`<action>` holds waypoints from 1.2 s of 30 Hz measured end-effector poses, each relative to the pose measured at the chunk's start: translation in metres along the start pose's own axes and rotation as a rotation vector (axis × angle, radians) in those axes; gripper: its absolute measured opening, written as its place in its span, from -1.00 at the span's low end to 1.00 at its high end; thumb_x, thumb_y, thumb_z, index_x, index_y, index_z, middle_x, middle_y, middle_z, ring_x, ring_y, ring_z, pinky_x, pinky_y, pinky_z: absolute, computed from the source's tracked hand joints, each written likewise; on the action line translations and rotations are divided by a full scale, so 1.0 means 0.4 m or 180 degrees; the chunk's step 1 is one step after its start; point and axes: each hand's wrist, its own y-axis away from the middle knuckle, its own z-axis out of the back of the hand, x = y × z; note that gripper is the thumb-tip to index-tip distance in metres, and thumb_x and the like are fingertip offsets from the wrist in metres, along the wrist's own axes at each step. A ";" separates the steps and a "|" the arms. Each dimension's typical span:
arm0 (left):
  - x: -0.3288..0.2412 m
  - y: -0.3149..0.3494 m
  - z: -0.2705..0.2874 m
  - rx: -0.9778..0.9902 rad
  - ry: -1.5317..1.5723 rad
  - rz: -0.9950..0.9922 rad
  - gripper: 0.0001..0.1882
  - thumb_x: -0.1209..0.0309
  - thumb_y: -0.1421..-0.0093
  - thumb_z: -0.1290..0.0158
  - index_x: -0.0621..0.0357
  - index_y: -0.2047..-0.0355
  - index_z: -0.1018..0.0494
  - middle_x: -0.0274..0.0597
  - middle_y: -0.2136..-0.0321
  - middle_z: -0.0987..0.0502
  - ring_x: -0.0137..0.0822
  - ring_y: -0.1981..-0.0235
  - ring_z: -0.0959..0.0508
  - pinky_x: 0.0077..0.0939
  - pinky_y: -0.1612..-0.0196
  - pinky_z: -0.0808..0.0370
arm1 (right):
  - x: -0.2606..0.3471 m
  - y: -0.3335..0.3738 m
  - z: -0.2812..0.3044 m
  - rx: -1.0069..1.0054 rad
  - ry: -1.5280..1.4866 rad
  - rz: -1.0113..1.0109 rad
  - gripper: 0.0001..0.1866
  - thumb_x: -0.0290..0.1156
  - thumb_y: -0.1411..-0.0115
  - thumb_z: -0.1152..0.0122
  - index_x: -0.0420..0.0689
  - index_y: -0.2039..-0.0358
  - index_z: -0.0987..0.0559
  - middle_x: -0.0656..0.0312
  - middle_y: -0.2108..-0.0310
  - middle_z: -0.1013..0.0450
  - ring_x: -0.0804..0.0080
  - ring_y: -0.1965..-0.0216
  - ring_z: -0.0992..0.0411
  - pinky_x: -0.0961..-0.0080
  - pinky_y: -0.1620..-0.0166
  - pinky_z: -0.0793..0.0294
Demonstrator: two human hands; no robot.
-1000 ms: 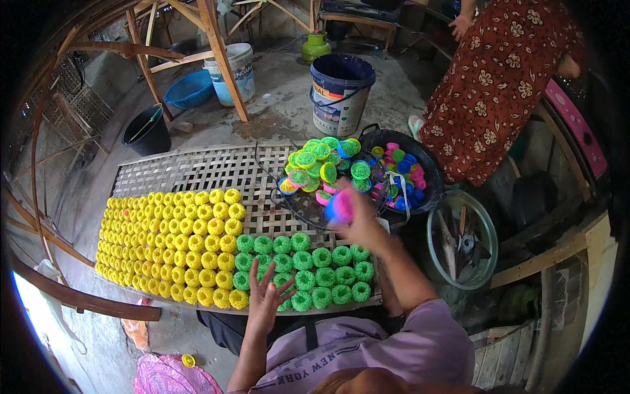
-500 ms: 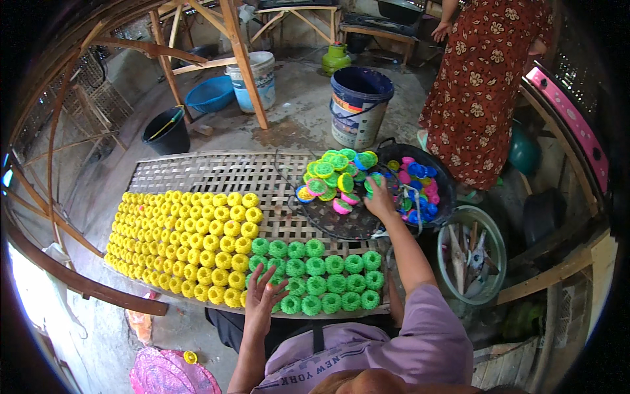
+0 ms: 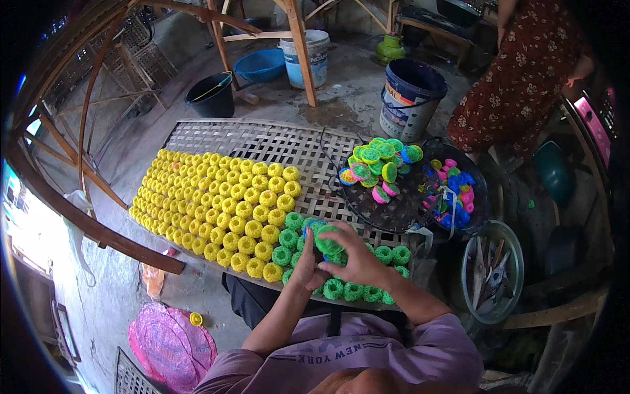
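Both hands meet over the near part of a woven bamboo tray. My left hand cups green stringy cakes from the left, with a bit of blue plastic mould showing at the thumb. From the right, my right hand closes its fingers over the same cakes; how many are held is hidden. Below and around lie rows of green ring-shaped cakes, partly covered by my hands. Rows of yellow ring-shaped cakes fill the tray's left side.
At the tray's far right, a dark round tray carries a pile of green cakes in coloured moulds. Beside it a black basin holds loose pink and blue moulds. A tub of utensils, a paint bucket and a person in a patterned dress are beyond.
My right hand has come back from the pile with green cakes and met my left hand, which was open above the tray. The view has shifted, and the other person has turned.
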 end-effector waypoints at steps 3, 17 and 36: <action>-0.012 0.048 0.014 -0.0193 -0.0032 -0.0065 -0.34 -0.15 -0.39 0.30 0.04 -0.29 -0.14 -0.07 -0.18 -0.33 -0.18 -0.21 -0.36 -0.17 -0.18 -0.40 | 0.057 0.004 -0.030 0.0053 0.1288 0.0343 -0.36 -0.15 -0.04 -0.44 -0.02 -0.13 -0.45 0.00 -0.16 -0.27 0.00 -0.26 -0.19 0.18 -0.26 -0.19; -0.044 0.152 0.133 -0.0995 -0.0734 -0.1055 -0.54 0.05 -0.39 0.09 0.04 -0.15 -0.26 -0.17 0.04 -0.48 -0.25 0.04 -0.54 -0.19 0.02 -0.54 | -0.004 -0.066 -0.149 0.0146 -0.0329 0.0532 -0.71 -0.58 -0.09 -0.24 -0.25 0.12 -0.56 0.14 0.14 -0.49 0.20 0.20 -0.52 0.43 0.16 -0.53; -0.131 0.234 0.217 -0.1189 -0.0795 -0.1099 -0.44 0.01 -0.35 0.05 0.08 -0.19 -0.18 -0.14 0.01 -0.44 -0.20 0.08 -0.55 -0.05 0.16 -0.61 | -0.340 -0.325 -0.217 -0.0108 0.0328 -0.1284 -0.52 -0.27 -0.01 -0.40 -0.16 0.13 -0.39 0.11 0.31 -0.45 0.22 0.28 -0.48 0.28 0.21 -0.48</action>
